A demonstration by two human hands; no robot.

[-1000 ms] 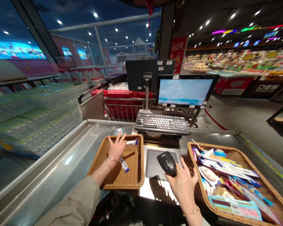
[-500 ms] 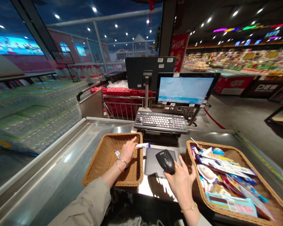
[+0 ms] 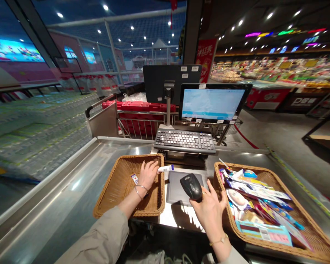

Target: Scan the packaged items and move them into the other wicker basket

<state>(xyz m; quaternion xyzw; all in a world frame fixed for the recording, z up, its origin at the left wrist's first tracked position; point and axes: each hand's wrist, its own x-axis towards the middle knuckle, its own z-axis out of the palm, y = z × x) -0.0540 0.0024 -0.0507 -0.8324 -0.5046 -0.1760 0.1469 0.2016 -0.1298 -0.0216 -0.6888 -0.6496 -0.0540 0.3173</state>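
At the left we see a wicker basket (image 3: 106,190), and inside it lies a small packet (image 3: 134,179). Our left hand (image 3: 148,174) is over this basket; its fingers are bent, and at the thumb side they pinch a white-and-blue packet (image 3: 165,168), which reaches across the basket's right rim. Next comes a grey pad (image 3: 176,189). Above it our right hand (image 3: 210,207) grips a black scanner (image 3: 191,186), with some fingers spread away. At the right, a second basket (image 3: 316,227) contains many mixed wrapped goods (image 3: 264,190).
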